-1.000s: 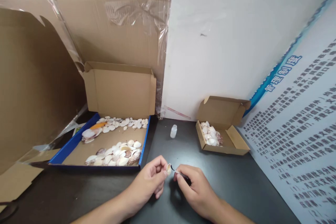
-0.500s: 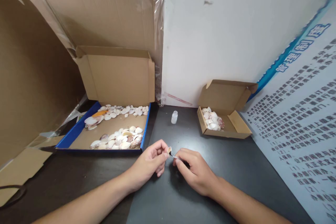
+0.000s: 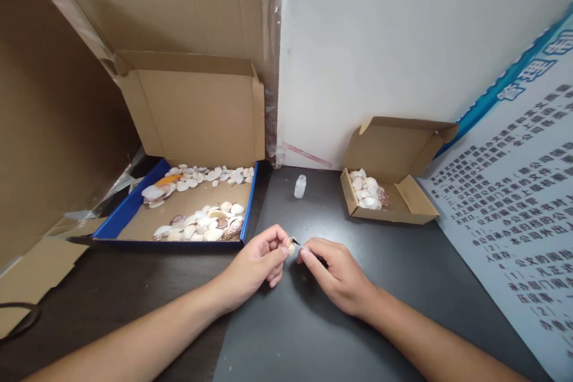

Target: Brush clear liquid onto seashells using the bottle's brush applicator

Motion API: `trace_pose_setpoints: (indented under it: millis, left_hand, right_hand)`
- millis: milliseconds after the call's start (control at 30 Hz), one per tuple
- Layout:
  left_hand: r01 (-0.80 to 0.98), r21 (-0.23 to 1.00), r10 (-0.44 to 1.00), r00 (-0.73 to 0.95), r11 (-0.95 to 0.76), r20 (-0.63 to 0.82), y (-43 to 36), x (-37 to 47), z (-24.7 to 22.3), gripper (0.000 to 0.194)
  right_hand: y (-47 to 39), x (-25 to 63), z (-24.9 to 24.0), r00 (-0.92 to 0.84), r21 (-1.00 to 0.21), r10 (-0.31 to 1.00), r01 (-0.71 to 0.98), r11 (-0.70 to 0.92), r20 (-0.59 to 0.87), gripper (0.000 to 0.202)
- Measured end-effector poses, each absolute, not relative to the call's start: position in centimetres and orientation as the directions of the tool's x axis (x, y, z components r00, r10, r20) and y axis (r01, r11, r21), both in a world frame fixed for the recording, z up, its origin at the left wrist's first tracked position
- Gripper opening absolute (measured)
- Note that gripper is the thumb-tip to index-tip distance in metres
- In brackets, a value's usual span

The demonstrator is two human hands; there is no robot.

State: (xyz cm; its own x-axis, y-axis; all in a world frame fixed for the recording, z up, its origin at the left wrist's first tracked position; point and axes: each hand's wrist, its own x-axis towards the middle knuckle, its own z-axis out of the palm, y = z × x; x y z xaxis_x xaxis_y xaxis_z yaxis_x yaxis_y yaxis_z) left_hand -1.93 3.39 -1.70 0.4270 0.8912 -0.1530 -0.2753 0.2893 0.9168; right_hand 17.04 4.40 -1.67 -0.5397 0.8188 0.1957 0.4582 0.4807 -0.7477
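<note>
In the middle of the head view my left hand (image 3: 263, 255) pinches a small pale seashell (image 3: 291, 246) between thumb and fingertips. My right hand (image 3: 333, 271) is closed on a thin brush (image 3: 298, 243), whose dark tip is against or just beside the shell's upper edge; most of its handle is hidden in my fingers. Beyond both hands a small translucent bottle (image 3: 300, 187) with whitish contents stands upright on the dark table (image 3: 380, 286).
To the left lies an open blue-edged cardboard box (image 3: 116, 224) with seashells in two groups. A smaller open cardboard box (image 3: 394, 216) at the right holds white shells and a few reddish ones. A white wall panel (image 3: 358, 42) and a printed poster (image 3: 528, 191) border the table.
The brush tip has shifted from the shell's inside to its upper edge, and the shell is turned differently. Both hands stay close together. The camera view has tilted slightly downward.
</note>
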Motion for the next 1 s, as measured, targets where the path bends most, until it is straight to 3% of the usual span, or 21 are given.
trace_pose_setpoints:
  millis: [200, 567, 767, 1000]
  left_hand:
    - [-0.269, 0.918, 0.893, 0.42, 0.291, -0.16, 3.4, -1.92, -1.79, 0.029]
    - [-0.271, 0.919, 0.893, 0.422, 0.287, -0.155, 3.35, -1.92, -1.72, 0.032]
    - [-0.27, 0.918, 0.893, 0.422, 0.29, -0.158, 3.37, -1.93, -1.75, 0.032]
    - [-0.238, 0.935, 0.895, 0.423, 0.264, -0.145, 3.37, -1.99, -1.78, 0.034]
  right_hand:
    - [4.4, 16.96, -1.86, -0.497, -0.755, 0.837, 0.452, 0.475, 0.229, 0.017]
    - [4.27, 17.09, -1.54, -0.515, -0.783, 0.833, 0.426, 0.453, 0.202, 0.019]
    - [4.25, 17.36, -1.73, -0.504, -0.81, 0.848, 0.421, 0.408, 0.164, 0.007]
    - [4.36, 17.31, -1.86, -0.517, -0.815, 0.835, 0.394, 0.425, 0.186, 0.018]
